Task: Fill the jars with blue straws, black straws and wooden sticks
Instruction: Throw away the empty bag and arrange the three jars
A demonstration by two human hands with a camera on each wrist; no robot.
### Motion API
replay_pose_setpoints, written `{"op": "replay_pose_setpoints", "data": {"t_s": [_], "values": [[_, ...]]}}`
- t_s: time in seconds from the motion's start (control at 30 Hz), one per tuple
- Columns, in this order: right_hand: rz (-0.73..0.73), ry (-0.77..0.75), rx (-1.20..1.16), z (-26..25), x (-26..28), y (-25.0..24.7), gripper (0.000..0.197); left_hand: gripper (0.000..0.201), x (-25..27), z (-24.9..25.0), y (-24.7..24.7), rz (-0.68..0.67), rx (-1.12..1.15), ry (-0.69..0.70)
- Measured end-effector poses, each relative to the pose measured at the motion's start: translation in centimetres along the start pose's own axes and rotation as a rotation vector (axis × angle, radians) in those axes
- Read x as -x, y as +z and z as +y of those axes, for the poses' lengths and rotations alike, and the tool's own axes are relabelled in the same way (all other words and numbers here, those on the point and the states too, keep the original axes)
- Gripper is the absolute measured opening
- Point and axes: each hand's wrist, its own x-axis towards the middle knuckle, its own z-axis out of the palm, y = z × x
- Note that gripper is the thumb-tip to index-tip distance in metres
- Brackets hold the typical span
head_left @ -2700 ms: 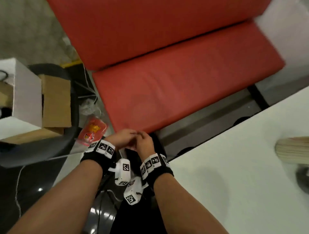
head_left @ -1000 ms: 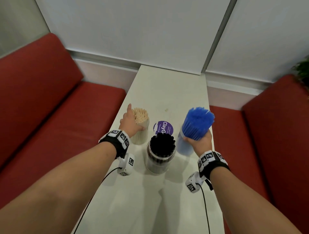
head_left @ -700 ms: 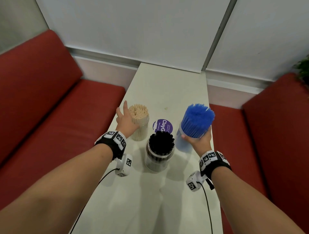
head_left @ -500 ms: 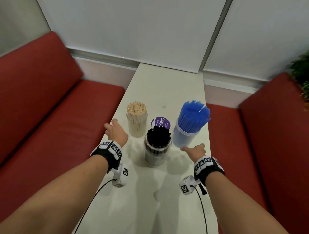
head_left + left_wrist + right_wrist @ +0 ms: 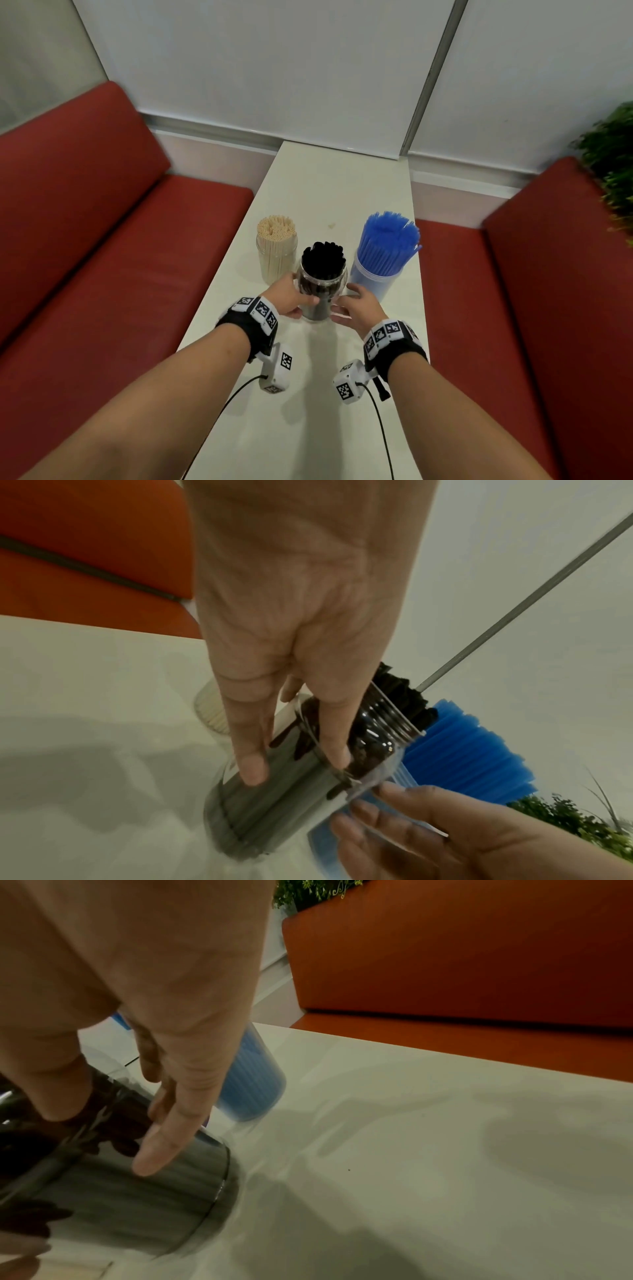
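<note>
Three clear jars stand on the white table (image 5: 342, 192). The wooden stick jar (image 5: 276, 250) is at the left, the blue straw jar (image 5: 382, 260) at the right, and the black straw jar (image 5: 322, 284) in front between them. All look full. My left hand (image 5: 291, 301) grips the black straw jar (image 5: 274, 804) from the left, thumb across its front. My right hand (image 5: 358, 305) is beside the jar's right side with its fingers (image 5: 164, 1139) straight and touching the black straw jar (image 5: 137, 1204). The blue straw jar (image 5: 253, 1085) stands just behind that hand.
Red benches (image 5: 102, 257) (image 5: 548, 291) flank the narrow table on both sides. A white wall closes off the far end. A green plant (image 5: 613, 164) sits at the upper right. Wrist camera cables (image 5: 380, 428) trail over the near table.
My hands let go of the wooden stick jar and the blue straw jar, drew back, then came together on the black straw jar. The left hand now grips it.
</note>
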Motion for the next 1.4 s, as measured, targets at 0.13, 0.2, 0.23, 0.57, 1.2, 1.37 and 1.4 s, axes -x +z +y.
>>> {"op": "replay_pose_setpoints", "data": {"t_s": [0.13,0.2,0.23,0.57,1.2,1.37,1.4], "values": [[-0.012,-0.034,-0.013,-0.5,-2.2,-0.2,0.068,0.021,-3.0,1.0,0.1,0.111,0.015,0.032],[-0.018,-0.035,0.004,-0.3,-3.4,-0.9,0.067,0.016,-4.2,1.0,0.0,0.230,0.032,-0.018],[-0.007,-0.005,0.037,-0.1,-3.9,-1.4,0.063,0.020,-4.4,0.8,-0.1,0.248,0.000,-0.082],[0.386,0.053,0.594,-2.8,-4.6,-11.8,0.117,0.048,-3.6,4.9,6.5,0.029,-0.089,0.383],[-0.038,-0.492,0.178,-6.1,-8.2,-11.7,0.134,0.084,-9.7,11.4,12.2,0.242,0.440,0.360],[-0.012,-0.521,0.128,-5.8,-8.8,-11.0,0.112,0.039,-10.4,12.3,12.8,0.200,0.582,0.316],[0.000,-0.531,0.116,-5.9,-8.7,-10.9,0.108,0.036,-10.4,12.6,12.9,0.215,0.602,0.314]]}}
